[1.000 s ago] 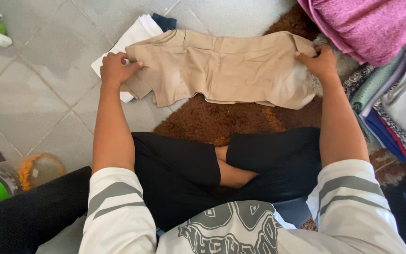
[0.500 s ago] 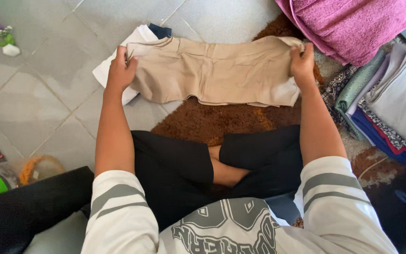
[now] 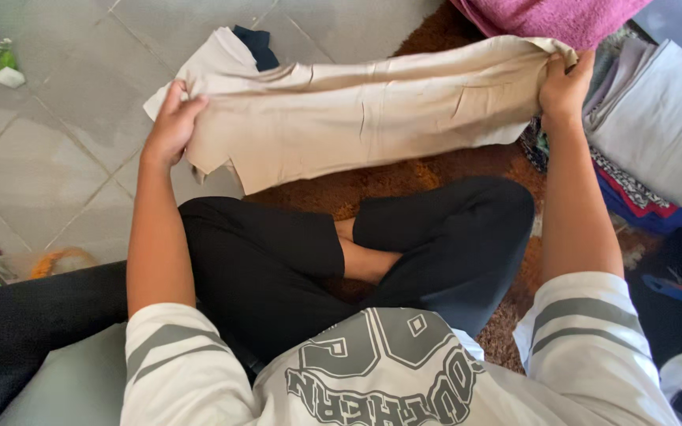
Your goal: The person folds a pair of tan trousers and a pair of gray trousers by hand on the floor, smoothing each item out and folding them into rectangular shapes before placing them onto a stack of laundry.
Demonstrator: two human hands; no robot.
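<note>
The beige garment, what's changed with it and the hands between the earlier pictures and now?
Both hands have lifted the beige garment off the brown rug; it now hangs stretched between them. The left hand grips its left end and the right hand its right end, as before. The white folded cloth on the tiled floor, the stack of folded fabrics and the crossed legs stayed put.

Beige garment (image 3: 357,118), brown rug (image 3: 404,177), magenta towel (image 3: 546,16), grey tiles (image 3: 57,134).
</note>
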